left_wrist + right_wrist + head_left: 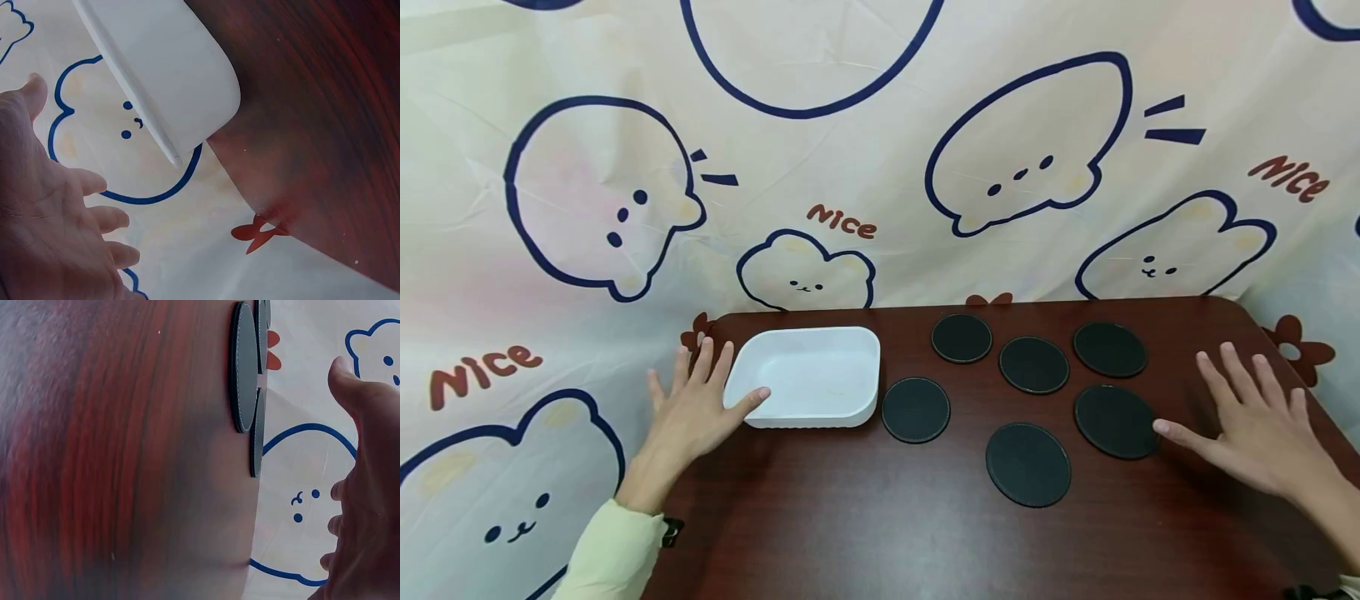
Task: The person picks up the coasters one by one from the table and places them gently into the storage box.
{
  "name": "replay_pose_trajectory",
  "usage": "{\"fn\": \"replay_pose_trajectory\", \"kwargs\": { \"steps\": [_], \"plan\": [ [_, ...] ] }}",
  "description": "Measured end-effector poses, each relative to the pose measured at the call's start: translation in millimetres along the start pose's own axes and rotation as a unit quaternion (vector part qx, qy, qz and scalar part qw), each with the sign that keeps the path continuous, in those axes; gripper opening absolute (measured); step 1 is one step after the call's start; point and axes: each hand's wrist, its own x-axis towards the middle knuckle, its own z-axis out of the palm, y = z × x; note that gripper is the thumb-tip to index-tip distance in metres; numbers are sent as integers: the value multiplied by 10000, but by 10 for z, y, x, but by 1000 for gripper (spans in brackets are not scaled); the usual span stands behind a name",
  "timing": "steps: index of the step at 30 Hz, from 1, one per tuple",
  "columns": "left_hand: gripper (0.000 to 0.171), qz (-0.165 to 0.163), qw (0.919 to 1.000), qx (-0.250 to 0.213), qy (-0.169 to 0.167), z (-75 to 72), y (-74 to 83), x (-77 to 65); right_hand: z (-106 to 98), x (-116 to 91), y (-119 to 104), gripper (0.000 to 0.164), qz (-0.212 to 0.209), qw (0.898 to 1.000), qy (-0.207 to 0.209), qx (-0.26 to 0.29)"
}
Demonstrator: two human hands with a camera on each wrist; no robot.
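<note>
My left hand (692,417) is spread at the left side of a white rectangular plastic tray (805,375), its thumb over the tray's near left corner in the head view. In the left wrist view a gap shows between the fingers and the tray (175,69). My right hand (1262,433), fingers spread and holding nothing, hovers over the table's right side. Its thumb tip appears beside the edge of a round black coaster (1116,421). Several more such coasters lie flat between tray and hand, among them a near one (1028,464) and a left one (915,410).
The dark brown wooden table (850,517) has a rounded far edge. Behind it hangs a pale cloth (880,158) printed with blue-outlined cartoon bears and red lettering; it also shows at both sides.
</note>
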Motion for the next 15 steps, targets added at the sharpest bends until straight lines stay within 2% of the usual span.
{"fn": "replay_pose_trajectory", "kwargs": {
  "steps": [8, 15],
  "plan": [
    [114, -27, 9985, -540, -109, 96, -78, 97, 51, 88, -68, 126, -428, 9979, -38, 482],
    [114, -65, 9948, -989, -218, 237, -205, 121, 98, 129, -131, 118, -975, 9873, -166, 1246]
  ]
}}
